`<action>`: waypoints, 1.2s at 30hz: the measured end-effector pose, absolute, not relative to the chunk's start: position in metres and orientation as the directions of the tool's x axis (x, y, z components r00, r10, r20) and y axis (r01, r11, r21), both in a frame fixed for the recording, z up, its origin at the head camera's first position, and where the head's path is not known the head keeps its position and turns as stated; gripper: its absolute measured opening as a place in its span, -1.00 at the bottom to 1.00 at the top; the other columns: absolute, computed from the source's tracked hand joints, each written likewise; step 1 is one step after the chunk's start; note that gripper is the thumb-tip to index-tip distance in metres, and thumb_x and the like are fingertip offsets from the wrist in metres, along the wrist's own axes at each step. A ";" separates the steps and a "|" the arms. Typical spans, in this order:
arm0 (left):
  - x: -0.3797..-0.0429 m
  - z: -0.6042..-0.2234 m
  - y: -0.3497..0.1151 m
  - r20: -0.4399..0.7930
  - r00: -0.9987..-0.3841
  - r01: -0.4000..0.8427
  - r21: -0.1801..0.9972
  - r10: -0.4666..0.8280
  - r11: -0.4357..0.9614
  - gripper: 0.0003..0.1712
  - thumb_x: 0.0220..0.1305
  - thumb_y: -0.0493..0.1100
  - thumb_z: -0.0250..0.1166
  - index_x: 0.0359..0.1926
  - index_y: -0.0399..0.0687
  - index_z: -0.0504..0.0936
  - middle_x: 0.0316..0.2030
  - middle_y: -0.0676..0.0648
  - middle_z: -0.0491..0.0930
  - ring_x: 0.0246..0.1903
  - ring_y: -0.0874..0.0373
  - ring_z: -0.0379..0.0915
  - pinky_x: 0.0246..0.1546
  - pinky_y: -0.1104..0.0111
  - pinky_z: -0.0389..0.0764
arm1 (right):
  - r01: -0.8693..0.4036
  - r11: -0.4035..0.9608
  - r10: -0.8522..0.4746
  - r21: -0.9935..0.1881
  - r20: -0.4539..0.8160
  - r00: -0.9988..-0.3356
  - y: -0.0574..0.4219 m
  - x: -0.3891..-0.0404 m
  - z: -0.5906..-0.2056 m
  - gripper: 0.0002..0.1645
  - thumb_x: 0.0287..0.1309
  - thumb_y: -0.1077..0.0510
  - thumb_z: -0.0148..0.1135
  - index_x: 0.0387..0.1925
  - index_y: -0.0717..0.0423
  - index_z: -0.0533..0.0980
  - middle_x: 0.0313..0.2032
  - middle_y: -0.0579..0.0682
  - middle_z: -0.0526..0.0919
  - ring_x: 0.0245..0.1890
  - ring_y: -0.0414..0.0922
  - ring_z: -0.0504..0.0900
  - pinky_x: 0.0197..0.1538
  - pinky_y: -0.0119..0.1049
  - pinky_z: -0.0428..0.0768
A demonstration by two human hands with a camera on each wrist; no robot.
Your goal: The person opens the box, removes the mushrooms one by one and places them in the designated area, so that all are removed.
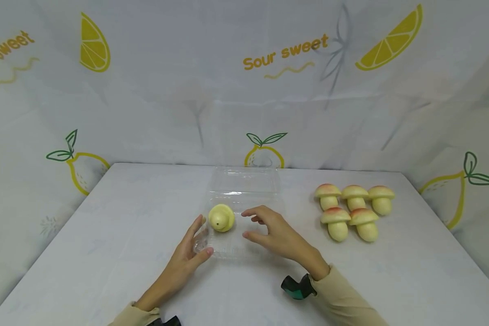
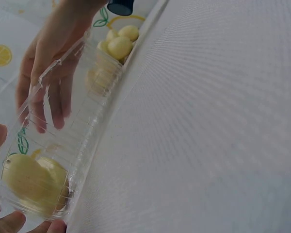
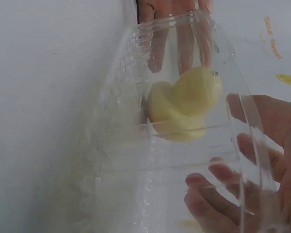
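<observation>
A clear plastic clamshell box [image 1: 236,242] lies with its lid [image 1: 244,180] folded back. At its left end sits one pale yellow toy mushroom [image 1: 221,218], stem toward the head camera; the same mushroom [image 3: 184,104] shows through the plastic in the right wrist view. My left hand [image 1: 183,260] rests against the left end of the box, thumb at the front corner, fingers spread along the outer wall. Over the right part of the box hovers my right hand [image 1: 275,231], its fingers loosely bent and apart, holding nothing, a little right of the mushroom.
To the right lie several toy mushrooms [image 1: 354,213] in two rows, caps toward the back, some tinted red. They rest on a white table [image 1: 106,235]. Behind it hangs a lemon-print cloth [image 1: 167,90]. A dark wrist device [image 1: 297,287] is by the right sleeve.
</observation>
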State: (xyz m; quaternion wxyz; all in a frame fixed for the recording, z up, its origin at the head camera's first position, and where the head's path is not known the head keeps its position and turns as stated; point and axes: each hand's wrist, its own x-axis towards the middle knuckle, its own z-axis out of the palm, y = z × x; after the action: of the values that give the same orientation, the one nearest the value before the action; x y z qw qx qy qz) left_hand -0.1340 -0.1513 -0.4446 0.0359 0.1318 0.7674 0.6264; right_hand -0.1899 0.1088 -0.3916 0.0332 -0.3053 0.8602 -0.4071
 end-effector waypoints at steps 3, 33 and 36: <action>-0.133 -0.444 -0.151 0.110 -0.963 0.156 0.972 0.247 0.177 -0.06 0.40 -0.23 0.20 0.59 -0.06 -0.19 0.57 -0.26 -0.19 0.50 -0.36 -0.11 0.28 0.09 0.49 | -0.478 0.480 -0.549 -0.735 0.174 -0.818 0.104 -0.191 -0.391 -0.47 0.24 0.08 0.33 0.20 0.15 0.46 0.17 0.10 0.57 0.12 0.13 0.60 0.21 0.02 0.57; -0.136 -0.446 -0.152 0.100 -0.965 0.152 0.967 0.242 0.204 -0.05 0.40 -0.19 0.21 0.59 0.01 -0.19 0.58 -0.21 -0.16 0.50 -0.34 -0.07 0.27 -0.08 0.46 | -0.267 0.533 -0.429 -0.803 0.016 -0.903 0.061 -0.203 -0.390 -0.25 0.26 -0.07 0.31 0.38 0.10 0.31 0.35 0.10 0.40 0.20 0.11 0.54 0.18 0.03 0.59; -0.136 -0.446 -0.152 0.098 -0.964 0.149 0.968 0.246 0.201 -0.04 0.40 -0.19 0.20 0.59 0.00 -0.21 0.58 -0.21 -0.18 0.50 -0.35 -0.08 0.27 -0.09 0.46 | -0.272 0.524 -0.447 -0.807 0.012 -0.895 0.059 -0.205 -0.391 -0.26 0.27 -0.08 0.30 0.38 0.08 0.32 0.35 0.09 0.39 0.21 0.10 0.53 0.19 0.02 0.59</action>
State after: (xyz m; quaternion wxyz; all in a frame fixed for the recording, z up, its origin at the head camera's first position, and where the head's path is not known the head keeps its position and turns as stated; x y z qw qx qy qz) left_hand -0.1355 -0.1518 -0.4460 0.0390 0.1277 0.7740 0.6189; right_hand -0.2048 0.0590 -0.3910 0.0988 -0.2071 0.8675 -0.4414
